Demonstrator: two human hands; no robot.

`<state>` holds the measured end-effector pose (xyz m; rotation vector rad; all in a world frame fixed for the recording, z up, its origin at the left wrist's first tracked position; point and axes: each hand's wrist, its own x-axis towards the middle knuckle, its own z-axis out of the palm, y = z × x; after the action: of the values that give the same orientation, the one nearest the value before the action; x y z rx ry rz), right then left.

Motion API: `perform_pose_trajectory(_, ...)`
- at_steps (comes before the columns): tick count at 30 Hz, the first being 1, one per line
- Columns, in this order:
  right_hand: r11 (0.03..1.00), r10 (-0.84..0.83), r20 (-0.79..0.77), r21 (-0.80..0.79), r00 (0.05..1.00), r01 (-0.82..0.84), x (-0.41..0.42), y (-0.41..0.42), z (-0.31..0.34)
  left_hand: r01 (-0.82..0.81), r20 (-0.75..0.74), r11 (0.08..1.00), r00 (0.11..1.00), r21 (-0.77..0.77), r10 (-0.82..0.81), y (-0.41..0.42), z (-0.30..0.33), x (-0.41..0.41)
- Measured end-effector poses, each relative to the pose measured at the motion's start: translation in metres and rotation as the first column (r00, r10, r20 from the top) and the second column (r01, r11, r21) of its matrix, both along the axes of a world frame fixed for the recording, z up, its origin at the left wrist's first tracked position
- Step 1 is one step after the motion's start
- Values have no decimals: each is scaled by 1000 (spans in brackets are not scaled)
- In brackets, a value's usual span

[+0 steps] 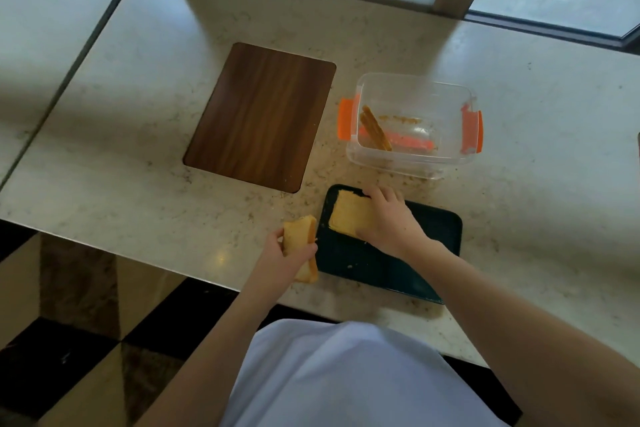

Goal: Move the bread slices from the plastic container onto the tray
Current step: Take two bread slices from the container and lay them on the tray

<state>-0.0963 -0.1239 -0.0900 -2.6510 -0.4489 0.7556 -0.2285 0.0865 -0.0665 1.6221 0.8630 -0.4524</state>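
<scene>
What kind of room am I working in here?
Likely a home kitchen or dining area: a pale stone-look counter, a wooden board and a clip-lid plastic container on it, plus polished checkered flooring.

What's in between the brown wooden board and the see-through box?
Nothing big. The head camera shows only bare speckled countertop between the wooden board and the plastic container, with a few crumbs. The container's orange clip sticks out toward the board.
</scene>
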Motion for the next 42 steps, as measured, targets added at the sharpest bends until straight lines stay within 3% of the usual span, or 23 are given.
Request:
perform_pose_trajectory(4,979,-201,144,73,969,192,-26,-14,-6,86,13,995,996,47,-87,1,0,0)
perform_pose_trajectory(9,959,-277,125,91,953,267,-49,-17,-17,144,29,989,989,44,-145,0,2,0)
perform_pose_trajectory(20,945,-292,83,177,953,274,-43,2,-17,199,38,978,979,58,-201,2,0,2)
perform_pose_trajectory(30,942,-306,65,164,950,292,-32,15,-22,201,38,978,978,64,-203,4,-6,-1)
perform_pose_trajectory(37,942,-327,163,129,931,309,-43,10,-13,215,32,974,976,68,-217,1,-2,5)
perform_pose_trajectory(39,891,-416,78,232,906,389,-54,4,-6,260,64,955,961,141,-271,-3,2,6)
perform_pose_trajectory(42,738,-456,-369,352,810,576,-71,-3,12,433,113,820,856,374,-504,-12,9,6)
